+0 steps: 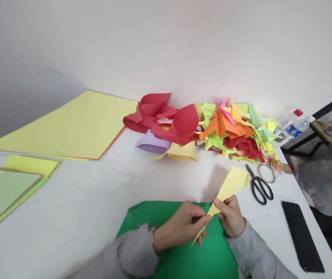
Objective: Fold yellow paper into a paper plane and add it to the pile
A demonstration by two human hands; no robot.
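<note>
So, from my end of the feed: both hands are clamped down on one piece, no slack that I can see. The left hand (185, 226) pinches it near the narrow end between thumb and fingers, and the right hand (231, 217) has it further up, thumb on top, fingers tucked behind. That piece is a yellow paper (230, 184), held up over the green sheet (212, 259), slim point aimed down and left, wide end sticking up to the right.

I'd call it part-folded: it's tapered already, but the wide end looks pretty flat to me. Can't tell what's folded underneath.

Just past the right hand, the scissors (255, 178) and tape roll (274, 175) lie loose. Further back there's a heap of pointy folded shapes (221, 123) plus curled red pieces (185, 122), so I reckon plenty's done. The flat yellow sheets (67, 124) and green paper (6, 190) look unworked.
</note>
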